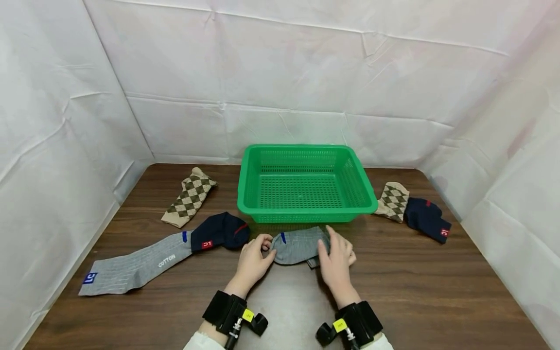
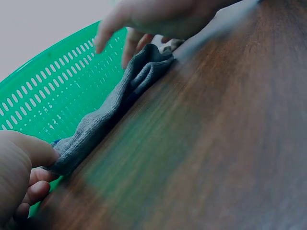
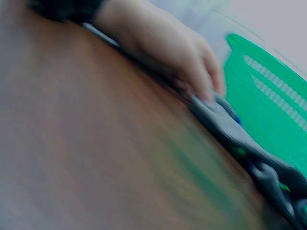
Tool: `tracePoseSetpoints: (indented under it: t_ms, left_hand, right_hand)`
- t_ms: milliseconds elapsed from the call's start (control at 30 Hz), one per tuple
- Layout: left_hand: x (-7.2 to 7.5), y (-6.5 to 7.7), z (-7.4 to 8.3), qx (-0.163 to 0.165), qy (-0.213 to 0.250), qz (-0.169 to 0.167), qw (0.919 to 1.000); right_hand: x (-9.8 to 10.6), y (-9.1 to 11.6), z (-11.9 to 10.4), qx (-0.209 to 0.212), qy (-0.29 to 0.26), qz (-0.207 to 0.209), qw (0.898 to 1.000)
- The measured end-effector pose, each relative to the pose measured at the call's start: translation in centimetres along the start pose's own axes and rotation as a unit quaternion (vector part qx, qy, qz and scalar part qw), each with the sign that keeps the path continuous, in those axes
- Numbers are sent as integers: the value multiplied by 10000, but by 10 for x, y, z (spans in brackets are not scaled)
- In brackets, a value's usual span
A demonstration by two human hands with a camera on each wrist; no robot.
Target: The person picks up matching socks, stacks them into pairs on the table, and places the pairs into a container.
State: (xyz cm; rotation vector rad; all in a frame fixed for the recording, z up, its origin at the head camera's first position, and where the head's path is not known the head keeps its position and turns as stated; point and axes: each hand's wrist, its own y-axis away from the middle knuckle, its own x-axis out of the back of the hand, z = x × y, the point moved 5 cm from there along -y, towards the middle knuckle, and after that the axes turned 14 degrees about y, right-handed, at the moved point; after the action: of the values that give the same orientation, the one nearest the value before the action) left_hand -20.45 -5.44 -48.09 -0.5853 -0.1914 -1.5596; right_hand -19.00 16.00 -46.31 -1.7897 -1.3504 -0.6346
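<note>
A folded grey sock [image 1: 299, 246] with a blue mark lies in front of the green basket [image 1: 302, 217]. My left hand [image 1: 255, 257] pinches its left end between thumb and fingers, which also shows in the left wrist view at the sock's near end [image 2: 72, 151]. My right hand [image 1: 337, 260] is over the sock's right end, thumb and index finger spread apart and straight. In the left wrist view, the fingers of the right hand [image 2: 163, 17] hang loosely beside the sock's bunched far end. The right wrist view is blurred; there the left hand [image 3: 163, 43] grips the grey sock [image 3: 230, 127].
To the left lie a long grey sock [image 1: 140, 262], a folded navy sock [image 1: 223, 231] touching it, and an argyle sock [image 1: 189, 197]. Right of the basket, another argyle sock [image 1: 393, 201] lies against a navy sock [image 1: 424, 218]. White sheets surround the wooden table [image 1: 437, 291].
</note>
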Motion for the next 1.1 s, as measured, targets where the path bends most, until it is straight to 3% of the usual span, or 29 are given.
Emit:
tracePoseSetpoints:
  t_ms: [133,233,333,500,733,900,1100]
  left_hand:
    - [-1,0,1,-87,-77,10,9999]
    - [-1,0,2,-212,-141,-16,9997]
    - [-2,0,3,-299,-148,-123,9994]
    - [-2,1,3,-182,-63,-304,9994]
    - [-2,2,5,-215,-128,-328,9992]
    - [-2,3,5,-333,-195,-332,9987]
    - [-6,4,6,-506,-112,-749,9958]
  right_hand:
    - [6,-10,21,-629,83,-187,9978]
    - [5,-13,28,-757,287,-370,9960]
    - [2,-14,25,-520,380,-521,9966]
    - [-5,-12,14,42,204,-710,9973]
    - [-14,-8,3,528,296,-1027,9929]
    - [-15,-6,0,753,382,-962,9918]
    - [-15,-5,-2,896,442,-872,9912]
